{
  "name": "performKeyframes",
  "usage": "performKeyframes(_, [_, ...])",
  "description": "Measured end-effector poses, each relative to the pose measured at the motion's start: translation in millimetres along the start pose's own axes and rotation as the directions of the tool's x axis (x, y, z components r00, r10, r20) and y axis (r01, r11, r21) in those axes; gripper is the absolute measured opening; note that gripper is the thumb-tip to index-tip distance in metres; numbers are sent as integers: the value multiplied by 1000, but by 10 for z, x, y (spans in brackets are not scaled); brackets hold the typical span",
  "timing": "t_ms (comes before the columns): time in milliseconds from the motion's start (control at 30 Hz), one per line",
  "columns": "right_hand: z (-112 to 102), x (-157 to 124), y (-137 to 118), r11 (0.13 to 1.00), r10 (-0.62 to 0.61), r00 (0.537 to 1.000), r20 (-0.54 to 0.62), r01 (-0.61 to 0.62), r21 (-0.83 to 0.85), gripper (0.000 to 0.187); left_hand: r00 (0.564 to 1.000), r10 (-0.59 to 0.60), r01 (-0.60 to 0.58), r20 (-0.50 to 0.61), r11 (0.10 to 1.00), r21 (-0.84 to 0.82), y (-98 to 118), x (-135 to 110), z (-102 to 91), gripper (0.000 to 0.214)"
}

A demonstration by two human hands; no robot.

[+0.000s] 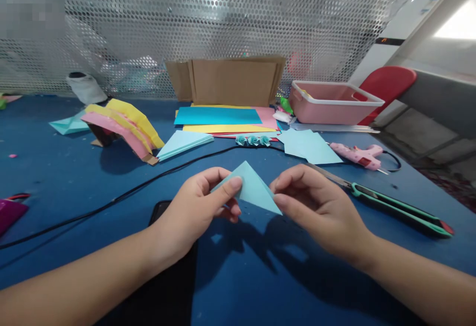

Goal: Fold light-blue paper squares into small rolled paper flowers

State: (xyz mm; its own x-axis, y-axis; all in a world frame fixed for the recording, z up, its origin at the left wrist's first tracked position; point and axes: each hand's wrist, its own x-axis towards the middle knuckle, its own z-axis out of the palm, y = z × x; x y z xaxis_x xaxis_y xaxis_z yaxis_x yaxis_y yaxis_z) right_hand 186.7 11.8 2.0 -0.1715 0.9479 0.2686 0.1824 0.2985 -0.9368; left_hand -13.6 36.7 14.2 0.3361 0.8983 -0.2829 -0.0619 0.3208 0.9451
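A light blue sheet of paper [255,187], folded into a triangle, is held above the table with its peak pointing up. My left hand [208,197] pinches its left part, thumb on the front face and fingers behind. My right hand [316,202] has thumb and forefinger closed at the paper's right edge. Beyond the hands, three small light blue rolled paper flowers [253,140] sit in a row. Folded light blue triangles [186,143] lie stacked to their left, and light blue paper squares [310,145] lie to their right.
A utility knife [399,209] and pink glue gun [357,155] lie at right. A black cable [148,182] crosses the table. A black phone [167,286] lies under my left forearm. Behind are a pink-and-yellow paper arch [122,125], cardboard [234,82] and a pink bin [330,110].
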Motion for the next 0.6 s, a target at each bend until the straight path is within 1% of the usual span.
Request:
performKeyframes(67, [17, -6, 27, 999, -21, 1000, 19, 21, -29, 10, 1000, -12, 12, 16, 1000, -4, -11, 1, 1, 27])
performKeyframes(100, [19, -9, 40, 998, -52, 998, 23, 53, -47, 12, 1000, -13, 13, 26, 1000, -5, -14, 4, -2, 28])
performKeyframes(167, [8, -10, 57, 977, -176, 984, 41, 179, -113, 18, 999, -23, 23, 42, 1000, 13, -18, 10, -12, 28])
performKeyframes(200, [-4, -10, 56, 949, -262, 963, 58, 268, -166, 21, 998, -30, 29, 49, 999, 26, -21, 12, -17, 28])
performKeyframes(233, [-19, -10, 49, 901, -353, 931, 98, 366, -231, 21, 998, -40, 39, 49, 999, 35, -23, 13, -22, 27])
performKeyframes(267, [-33, -11, 36, 835, -434, 890, 139, 455, -310, 21, 997, -52, 50, 49, 998, 42, -26, 12, -25, 27])
performKeyframes(333, [-57, -15, 4, 698, -538, 817, 208, 570, -433, 21, 996, -76, 74, 41, 996, 45, -29, 9, -28, 29])
performKeyframes(367, [-63, -17, -10, 645, -567, 791, 231, 600, -473, 22, 996, -83, 82, 37, 996, 41, -28, 6, -27, 32])
performKeyframes(433, [-69, -20, -24, 589, -591, 763, 263, 631, -505, 20, 996, -83, 82, 33, 997, 12, -21, 1, -17, 42])
performKeyframes(500, [-73, -18, -20, 584, -586, 762, 278, 634, -507, 17, 997, -74, 75, 31, 997, -21, -10, -3, 0, 50])
performKeyframes(533, [-77, -16, -13, 588, -581, 764, 279, 632, -505, 15, 997, -69, 70, 34, 997, -28, -6, -5, 10, 49])
performKeyframes(600, [-90, -10, 1, 601, -576, 771, 271, 624, -499, 14, 997, -57, 58, 52, 998, -24, -6, -5, 24, 35])
